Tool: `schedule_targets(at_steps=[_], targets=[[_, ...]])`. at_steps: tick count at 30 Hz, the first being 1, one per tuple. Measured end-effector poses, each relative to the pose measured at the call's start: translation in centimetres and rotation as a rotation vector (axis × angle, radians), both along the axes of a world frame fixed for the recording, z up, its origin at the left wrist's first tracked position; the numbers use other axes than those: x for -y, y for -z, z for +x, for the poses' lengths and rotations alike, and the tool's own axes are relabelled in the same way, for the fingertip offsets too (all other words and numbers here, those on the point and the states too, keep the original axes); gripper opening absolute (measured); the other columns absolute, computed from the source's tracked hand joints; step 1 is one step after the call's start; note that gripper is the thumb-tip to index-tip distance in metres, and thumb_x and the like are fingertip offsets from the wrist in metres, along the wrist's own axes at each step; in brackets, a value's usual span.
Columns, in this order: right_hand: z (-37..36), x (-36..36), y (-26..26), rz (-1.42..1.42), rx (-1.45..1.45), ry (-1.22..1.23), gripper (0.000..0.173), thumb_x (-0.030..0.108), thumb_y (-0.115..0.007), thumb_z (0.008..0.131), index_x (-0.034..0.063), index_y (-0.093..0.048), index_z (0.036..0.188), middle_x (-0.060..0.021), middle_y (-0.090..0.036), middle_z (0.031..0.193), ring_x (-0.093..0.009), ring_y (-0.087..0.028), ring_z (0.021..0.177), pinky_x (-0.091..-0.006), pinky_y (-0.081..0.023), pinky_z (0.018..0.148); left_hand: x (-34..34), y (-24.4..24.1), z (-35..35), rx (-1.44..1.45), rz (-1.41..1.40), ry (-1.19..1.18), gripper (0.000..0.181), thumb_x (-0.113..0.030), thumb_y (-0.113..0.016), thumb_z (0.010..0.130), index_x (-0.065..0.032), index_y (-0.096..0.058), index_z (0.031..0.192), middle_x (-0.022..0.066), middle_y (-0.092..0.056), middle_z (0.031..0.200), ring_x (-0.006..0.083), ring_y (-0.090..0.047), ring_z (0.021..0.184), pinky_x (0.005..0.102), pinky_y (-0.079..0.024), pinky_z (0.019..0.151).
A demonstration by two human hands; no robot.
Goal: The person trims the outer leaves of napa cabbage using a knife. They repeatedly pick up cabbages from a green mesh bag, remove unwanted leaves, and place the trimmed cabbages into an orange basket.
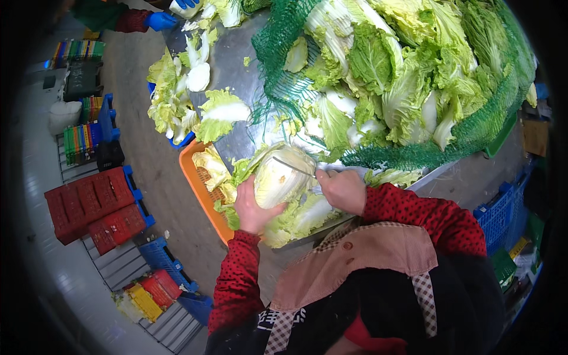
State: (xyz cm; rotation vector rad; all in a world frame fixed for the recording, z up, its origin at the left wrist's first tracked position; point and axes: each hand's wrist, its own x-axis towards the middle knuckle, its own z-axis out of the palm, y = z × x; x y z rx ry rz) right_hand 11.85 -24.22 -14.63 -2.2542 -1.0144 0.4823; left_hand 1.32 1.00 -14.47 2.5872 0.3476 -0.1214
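Note:
A trimmed napa cabbage head (284, 177) lies on the metal table (230, 57) before me, with loose outer leaves under and beside it. My left hand (255, 206) grips its lower left side, thumb and fingers spread around it. In my right hand (341, 188) is a knife (293, 167), whose thin curved blade lies across the upper part of the cabbage; whether it has cut in, I cannot tell. The knife's handle is hidden in my fist. Beyond my hands, a large heap of napa cabbages (412, 75) rests in a green mesh net (284, 49).
An orange crate (199, 195) with leaves stands against the table's left edge, beside a blue container (188, 140) heaped with leaves. A co-worker's blue-gloved hand (160, 21) is at the upper left. Red crates (88, 199) stand on the left; a blue pallet (501, 217) is at right.

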Motion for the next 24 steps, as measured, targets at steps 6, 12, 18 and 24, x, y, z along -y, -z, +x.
schedule_targets(at_steps=[6,12,18,24], targets=[[0.0,-0.6,0.1,-0.059,-0.023,-0.019,0.02,0.006,-0.051,0.077,0.0015,-0.048,0.097,-0.016,-0.06,0.071,-0.033,-0.06,0.056,-0.0456,-0.047,0.051,0.0,-0.1,0.7,-0.009,-0.018,0.028,0.092,-0.034,-0.086,0.045,0.0,-0.047,0.12,0.0148,-0.056,0.1,0.0328,-0.053,0.095,0.0427,-0.046,0.08],[1.4,-1.5,1.1,-0.122,-0.032,-0.107,0.022,0.006,-0.053,0.076,-0.0006,-0.047,0.096,-0.0139,-0.06,0.065,-0.033,-0.061,0.056,-0.0436,-0.048,0.049,-0.5,0.9,0.4,0.044,-0.038,0.061,0.089,-0.033,-0.086,0.044,-0.0004,-0.048,0.118,0.0133,-0.056,0.094,0.0315,-0.054,0.089,0.0422,-0.047,0.074],[3.1,-3.0,3.3,-0.302,-0.132,-0.18,0.018,0.01,-0.051,0.081,-0.0027,-0.046,0.093,-0.0156,-0.063,0.066,-0.034,-0.064,0.061,-0.0438,-0.05,0.051,0.1,0.6,0.6,0.108,-0.017,0.047,0.088,-0.031,-0.086,0.043,-0.0007,-0.049,0.117,0.0125,-0.055,0.091,0.0317,-0.054,0.085,0.0424,-0.048,0.071],[3.5,-3.2,3.0,-0.253,-0.215,-0.171,0.022,0.008,-0.051,0.08,-0.0052,-0.047,0.097,-0.0193,-0.064,0.072,-0.038,-0.064,0.067,-0.0462,-0.051,0.058,0.1,0.1,0.1,0.14,-0.03,0.017,0.088,-0.031,-0.086,0.044,-0.0011,-0.049,0.118,0.0134,-0.056,0.094,0.0325,-0.054,0.086,0.0421,-0.047,0.074]])
